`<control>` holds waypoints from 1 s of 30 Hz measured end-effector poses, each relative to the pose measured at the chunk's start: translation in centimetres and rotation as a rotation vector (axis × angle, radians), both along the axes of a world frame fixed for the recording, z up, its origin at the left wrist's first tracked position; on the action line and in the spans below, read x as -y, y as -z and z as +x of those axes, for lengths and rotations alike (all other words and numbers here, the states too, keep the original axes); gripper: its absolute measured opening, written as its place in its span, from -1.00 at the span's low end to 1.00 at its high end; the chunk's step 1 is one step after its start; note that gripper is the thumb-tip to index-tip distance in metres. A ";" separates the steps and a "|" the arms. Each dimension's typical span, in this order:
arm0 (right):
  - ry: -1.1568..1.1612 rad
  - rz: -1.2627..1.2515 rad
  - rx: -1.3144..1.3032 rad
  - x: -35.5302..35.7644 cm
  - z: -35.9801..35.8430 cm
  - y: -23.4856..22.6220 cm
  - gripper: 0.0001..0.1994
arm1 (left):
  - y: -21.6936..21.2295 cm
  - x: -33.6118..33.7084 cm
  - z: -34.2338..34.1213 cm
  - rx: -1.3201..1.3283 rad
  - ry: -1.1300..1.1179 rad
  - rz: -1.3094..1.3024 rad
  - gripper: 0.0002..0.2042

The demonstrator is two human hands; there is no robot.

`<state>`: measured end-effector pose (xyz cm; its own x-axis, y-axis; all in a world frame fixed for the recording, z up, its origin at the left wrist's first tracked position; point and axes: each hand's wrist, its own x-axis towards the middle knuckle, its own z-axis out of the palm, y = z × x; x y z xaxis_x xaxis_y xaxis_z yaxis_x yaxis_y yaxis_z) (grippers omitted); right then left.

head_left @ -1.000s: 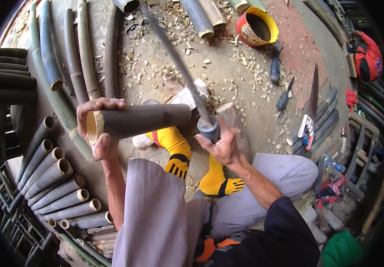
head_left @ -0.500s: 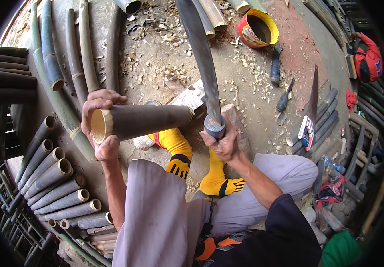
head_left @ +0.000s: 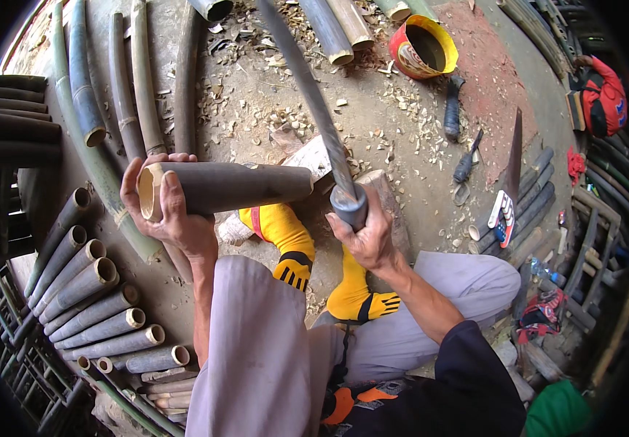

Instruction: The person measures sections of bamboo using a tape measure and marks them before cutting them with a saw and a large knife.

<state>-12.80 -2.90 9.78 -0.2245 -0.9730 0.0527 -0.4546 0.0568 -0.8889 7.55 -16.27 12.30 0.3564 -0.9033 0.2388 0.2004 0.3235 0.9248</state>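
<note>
1. From the head view, the dark bamboo piece (head_left: 245,186) lay level across the person's front, its pale cut end turned left; the left hand (head_left: 183,227) had closed around that end, thumb on the near side, other fingers round the left and far sides.
2. The right hand (head_left: 372,237) was wrapped tightly about the handle of a long blade (head_left: 311,95), which slanted up and away; this hand stood near the bamboo's right end, apart from it.
3. Just past that end, a pale wooden block (head_left: 307,156) lay close; a log (head_left: 388,211) stood behind the right hand, yellow socks (head_left: 285,229) below.
4. Shavings (head_left: 278,120) littered the ground (head_left: 431,175); a bucket (head_left: 413,58) stood beyond, a saw (head_left: 504,211) rightward; cut bamboo tubes (head_left: 96,291) crowded the left.
</note>
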 end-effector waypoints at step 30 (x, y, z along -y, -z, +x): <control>0.048 -0.093 0.022 0.8 -0.2 1.4 -0.63 | 0.2 0.5 1.5 -0.063 0.430 -0.152 -0.41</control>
<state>-13.05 -3.69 8.34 -0.2729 -0.9523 0.1367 -0.4334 -0.0052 -0.9012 9.02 -16.77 12.10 -0.0250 -0.9288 0.3698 0.4007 0.3296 0.8549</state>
